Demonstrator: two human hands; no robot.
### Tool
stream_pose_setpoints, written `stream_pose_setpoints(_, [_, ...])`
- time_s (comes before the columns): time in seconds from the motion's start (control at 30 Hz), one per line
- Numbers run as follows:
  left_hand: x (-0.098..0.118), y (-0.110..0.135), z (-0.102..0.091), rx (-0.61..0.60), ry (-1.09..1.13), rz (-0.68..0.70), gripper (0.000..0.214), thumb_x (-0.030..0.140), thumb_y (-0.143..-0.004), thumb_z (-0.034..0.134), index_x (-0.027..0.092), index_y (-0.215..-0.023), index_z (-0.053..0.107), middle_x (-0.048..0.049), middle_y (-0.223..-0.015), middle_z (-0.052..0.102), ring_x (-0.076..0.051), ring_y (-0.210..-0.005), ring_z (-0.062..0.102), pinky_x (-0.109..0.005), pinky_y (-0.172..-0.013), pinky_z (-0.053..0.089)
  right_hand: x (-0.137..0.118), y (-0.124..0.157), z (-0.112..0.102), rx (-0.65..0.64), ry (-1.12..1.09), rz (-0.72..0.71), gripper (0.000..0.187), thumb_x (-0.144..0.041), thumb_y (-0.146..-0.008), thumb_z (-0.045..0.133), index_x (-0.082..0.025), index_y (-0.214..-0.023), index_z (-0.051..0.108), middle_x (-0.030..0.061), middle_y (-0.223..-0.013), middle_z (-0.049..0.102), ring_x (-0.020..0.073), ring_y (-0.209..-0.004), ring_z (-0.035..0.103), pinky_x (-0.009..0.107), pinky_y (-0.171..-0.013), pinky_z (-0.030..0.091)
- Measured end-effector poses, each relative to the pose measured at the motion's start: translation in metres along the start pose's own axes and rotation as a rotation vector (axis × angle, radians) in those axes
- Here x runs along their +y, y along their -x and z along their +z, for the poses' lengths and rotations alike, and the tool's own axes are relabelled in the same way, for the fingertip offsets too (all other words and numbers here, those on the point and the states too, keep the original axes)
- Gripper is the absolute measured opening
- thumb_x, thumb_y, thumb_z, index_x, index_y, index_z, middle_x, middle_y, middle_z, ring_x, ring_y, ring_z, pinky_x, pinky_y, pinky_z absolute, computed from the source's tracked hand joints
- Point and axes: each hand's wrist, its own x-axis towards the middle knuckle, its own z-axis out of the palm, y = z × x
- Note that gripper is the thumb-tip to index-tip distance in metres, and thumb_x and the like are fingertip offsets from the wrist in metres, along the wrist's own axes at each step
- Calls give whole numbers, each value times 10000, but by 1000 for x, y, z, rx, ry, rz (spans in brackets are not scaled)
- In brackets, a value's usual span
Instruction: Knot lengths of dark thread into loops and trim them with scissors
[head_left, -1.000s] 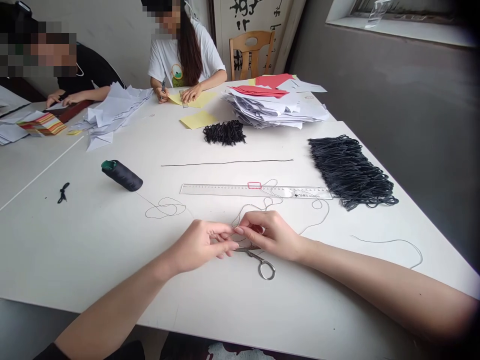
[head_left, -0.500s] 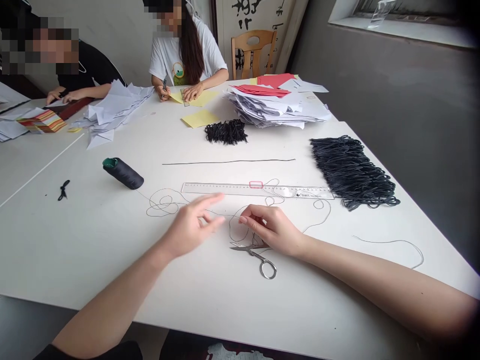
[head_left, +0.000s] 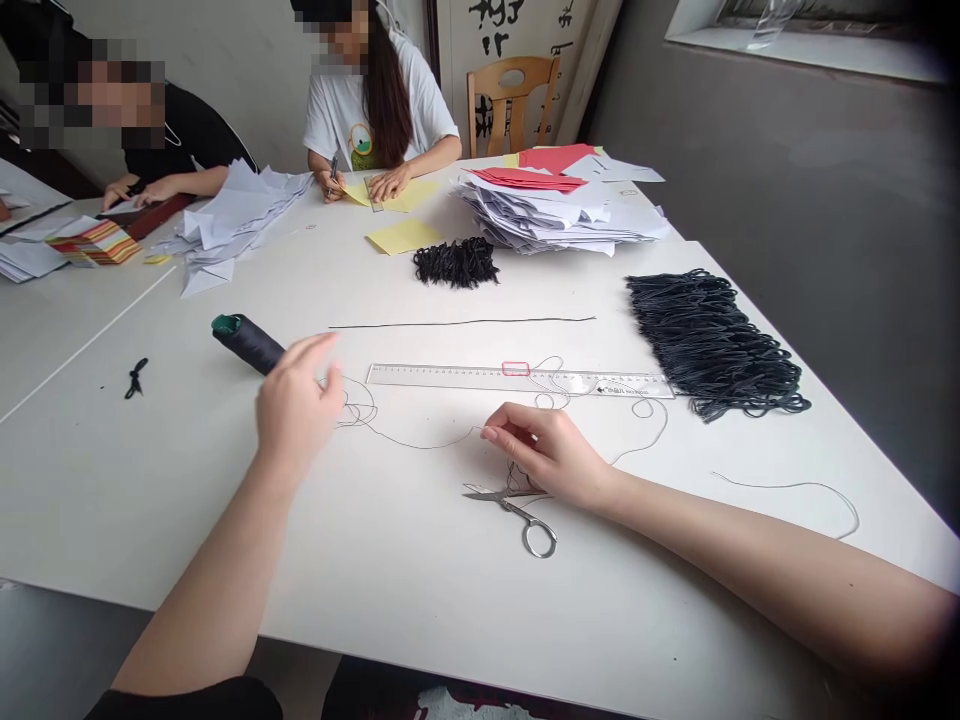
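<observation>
Your left hand (head_left: 298, 408) open, fingers spread, just beside black thread spool (head_left: 249, 344); right hand (head_left: 551, 455) pinched thin thread (head_left: 420, 443), scissors (head_left: 517, 520) just below on white surface (head_left: 150, 520).

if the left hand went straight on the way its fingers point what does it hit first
Likely the left end of the straight black cord beyond the left hand, though depth is unclear from this view.

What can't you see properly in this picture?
Head view:
- black thread spool: one end hidden behind the left hand
- thin thread: its end disappears at the right hand, so any pinch cannot be seen
- ruler: numbers too small to read
</observation>
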Motion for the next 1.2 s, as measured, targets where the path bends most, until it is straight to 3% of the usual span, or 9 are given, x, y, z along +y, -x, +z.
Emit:
stream_pose_setpoints(0.2, [48, 49, 27, -880, 771, 83, 346, 387, -738, 719, 194, -1025, 728, -68, -922, 726, -178, -719, 683, -281, -653, 579, -3, 6, 6, -180, -50, -140, 257, -337, -939, 478, -152, -808, 598, -6, -630, 535, 80, -513, 413, 205, -499, 341])
stream_pose_setpoints(0.27, [43, 45, 28, -841, 786, -21, 256, 405, -766, 682, 165, -830, 745, -48, -703, 701, -169, -617, 662, -286, -609, 571, -2, 6, 5, -158, -21, -141, 277, -346, -945, 468, -152, -804, 608, -9, -618, 519, 79, -504, 397, 208, -499, 336])
stream_pose_setpoints(0.43, [-3, 1, 13, 29, 191, -137, 186, 343, -799, 615, 192, -796, 725, -11, -671, 673, -130, -544, 580, -282, -630, 512, 1, 1, -3, 5, 0, 13, 312, -385, -943, 438, -156, -803, 596, -19, -585, 462, 97, -509, 368, 224, -503, 328])
stream_pose_setpoints(0.53, [-13, -9, 11, 251, 61, -51, 237, 263, -811, 573, 199, -990, 715, -35, -899, 705, -102, -541, 553, -302, -723, 511, 0, -1, -4, 45, -8, 65, 307, -397, -935, 442, -159, -808, 590, -25, -583, 448, 97, -502, 347, 228, -491, 308])
stream_pose_setpoints(0.73, [37, 40, 30, -538, 655, 159, 500, 335, -763, 688, 232, -1245, 604, -103, -1355, 538, -91, -612, 631, -237, -561, 549, -3, 2, 1, -83, -53, -5, 310, -401, -942, 454, -162, -793, 582, -27, -585, 459, 96, -520, 366, 223, -508, 327])
stream_pose_setpoints(0.87, [51, 56, 37, -696, 765, 83, 205, 346, -809, 649, 177, -896, 728, -42, -817, 714, -129, -598, 655, -237, -572, 562, -3, 4, 1, -109, -67, -23, 301, -387, -941, 468, -156, -799, 598, -13, -624, 501, 92, -537, 383, 217, -508, 336])
stream_pose_setpoints(0.97, [30, 36, 29, -413, 562, 68, 182, 327, -824, 630, 178, -755, 707, -3, -642, 669, -117, -509, 606, -242, -539, 525, -1, 3, -1, -84, -49, -22, 285, -374, -939, 480, -157, -789, 588, -16, -623, 497, 89, -538, 388, 215, -518, 346])
stream_pose_setpoints(1.1, [-9, -4, 6, 316, 26, 119, 106, 238, -816, 613, 188, -780, 699, -3, -670, 673, -142, -595, 591, -282, -613, 482, 2, 3, -1, -52, -33, -34, 268, -350, -943, 479, -158, -785, 578, -21, -602, 485, 88, -528, 385, 214, -517, 352])
stream_pose_setpoints(1.2, [-15, -12, -4, 536, -37, 194, 169, 213, -831, 593, 177, -967, 687, -36, -898, 713, -176, -779, 618, -298, -670, 491, 1, 4, 1, -83, -30, -66, 251, -326, -944, 479, -157, -790, 584, -16, -622, 508, 82, -529, 394, 205, -510, 353])
